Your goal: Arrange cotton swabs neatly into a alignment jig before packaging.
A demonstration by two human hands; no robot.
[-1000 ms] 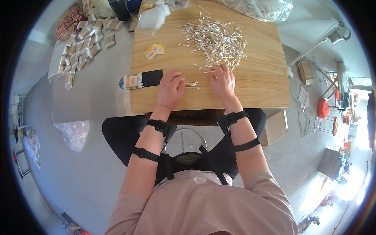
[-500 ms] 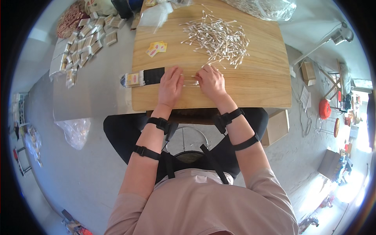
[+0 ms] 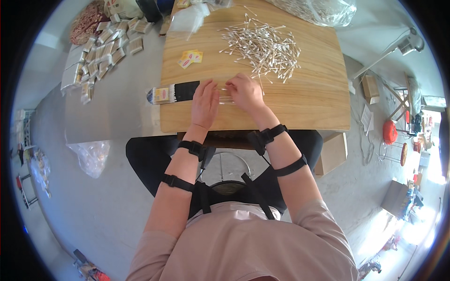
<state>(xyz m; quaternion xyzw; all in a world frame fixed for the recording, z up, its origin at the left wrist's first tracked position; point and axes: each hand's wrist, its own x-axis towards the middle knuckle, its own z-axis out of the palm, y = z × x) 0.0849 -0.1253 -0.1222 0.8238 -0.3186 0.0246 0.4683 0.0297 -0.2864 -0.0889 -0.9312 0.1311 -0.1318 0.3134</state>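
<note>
Cotton swabs [image 3: 227,99] lie side by side in a small row on the wooden table, between my two hands. My left hand [image 3: 205,104] rests over the row's left end, its fingers stretched forward beside a black strip [image 3: 187,91]. Curled above the row's far side, my right hand [image 3: 247,95] has its fingertips drawn together; whatever they hold is too small to make out. At the strip's left end sits a clear pack of swabs [image 3: 162,94] with a yellow and white card. Beyond my right hand spreads a loose pile of cotton swabs [image 3: 269,49].
Yellow cards [image 3: 190,58] lie on the wooden table [image 3: 300,110], with clear plastic bags [image 3: 187,21] farther back. A large clear bag [image 3: 323,11] stands at the far edge. Many filled packs [image 3: 105,49] cover the grey table [image 3: 112,107] at left. A lamp [image 3: 408,44] is at right.
My right hand has shifted slightly left, toward my left hand, uncovering more of the pile's near edge. My left hand stays nearly in place. The whole view has shifted a little.
</note>
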